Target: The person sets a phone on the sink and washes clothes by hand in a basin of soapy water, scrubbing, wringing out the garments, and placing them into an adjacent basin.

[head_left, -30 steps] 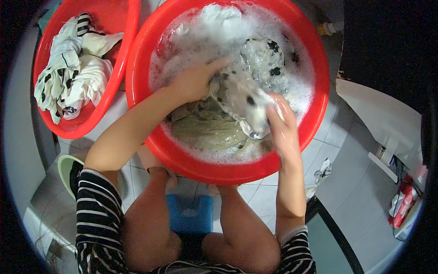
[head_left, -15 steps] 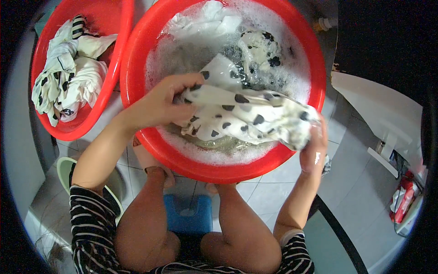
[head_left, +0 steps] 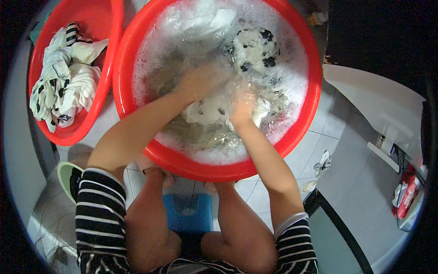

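Observation:
A large red basin (head_left: 125, 91) holds sudsy water. Partly under that water lies a white cloth with black spots (head_left: 207, 112), its fabric spread below both wrists. My left hand (head_left: 205, 82) is down at the surface above the cloth, its fingers smeared by motion and splashing. Close to its right, my right hand (head_left: 244, 101) is closed at the waterline, with white fabric bunched on both sides of it; its fingertips are hidden by foam. Another white cloth with black patches (head_left: 256, 50) floats beyond my hands. Plain white cloth (head_left: 210, 23) floats toward the far side.
To the left, a smaller red tub (head_left: 84, 130) holds a heap of white and patterned clothes (head_left: 75, 84). A blue stool (head_left: 188, 212) stands between my legs. A pale green basin (head_left: 66, 180) sits at lower left. Crumpled wrapping (head_left: 323, 163) lies on the tiles at right.
The spotted cloth, stretched between my hands above the basin, has gone down into the water. My right hand has moved left from the rim, and both hands are now close together.

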### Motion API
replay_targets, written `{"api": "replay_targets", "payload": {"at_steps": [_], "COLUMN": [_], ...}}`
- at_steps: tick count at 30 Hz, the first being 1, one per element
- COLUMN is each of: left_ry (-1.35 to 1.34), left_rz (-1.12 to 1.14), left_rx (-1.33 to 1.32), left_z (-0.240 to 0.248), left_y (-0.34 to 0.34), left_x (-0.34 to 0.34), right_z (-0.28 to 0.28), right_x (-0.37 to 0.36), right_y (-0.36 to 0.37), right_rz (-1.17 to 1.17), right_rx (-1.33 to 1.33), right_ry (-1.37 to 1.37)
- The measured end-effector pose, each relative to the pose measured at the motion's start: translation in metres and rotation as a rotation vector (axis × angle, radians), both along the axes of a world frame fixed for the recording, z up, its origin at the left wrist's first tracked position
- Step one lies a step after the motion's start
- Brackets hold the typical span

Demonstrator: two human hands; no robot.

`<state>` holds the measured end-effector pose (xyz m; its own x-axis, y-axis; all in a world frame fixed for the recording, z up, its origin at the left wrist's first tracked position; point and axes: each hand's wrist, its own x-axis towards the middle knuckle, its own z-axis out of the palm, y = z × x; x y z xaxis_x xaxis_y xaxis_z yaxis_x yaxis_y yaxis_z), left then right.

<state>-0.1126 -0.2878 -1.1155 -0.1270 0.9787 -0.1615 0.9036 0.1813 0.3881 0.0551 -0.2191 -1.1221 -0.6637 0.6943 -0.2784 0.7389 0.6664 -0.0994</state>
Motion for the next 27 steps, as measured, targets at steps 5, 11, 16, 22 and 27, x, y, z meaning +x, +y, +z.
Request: {"api": "replay_targets", "payload": {"at_steps": [5, 11, 16, 22, 27], "left_ry": [-0.152, -0.94, -0.583, -0.465, -0.453], "left_rz": [0.2, 0.512, 0.114, 0.382, 0.14], "left_rx": [-0.225, 0.231, 0.13, 0.127, 0.236], "left_z": [0.036, 0.045, 0.104, 0.101, 0.115], "left_y": [0.012, -0.009, -0.017, 0.006, -0.025], "left_x": [-0.001, 0.054, 0.059, 0.018, 0.052], "right_z": [0.034, 0.067, 0.118, 0.136, 0.126], "right_x": [0.003, -0.023, -0.02, -0.032, -0.011], "right_y": [-0.002, 0.015, -0.009, -0.036, -0.024], "right_rz": [-0.019, -1.264, -1.355, -1.286, -1.357], "right_rx": [-0.077, -1.555, -1.484, -1.323, -1.314], "right_ry": [0.238, 0.905, 1.116, 1.09, 0.984]}}
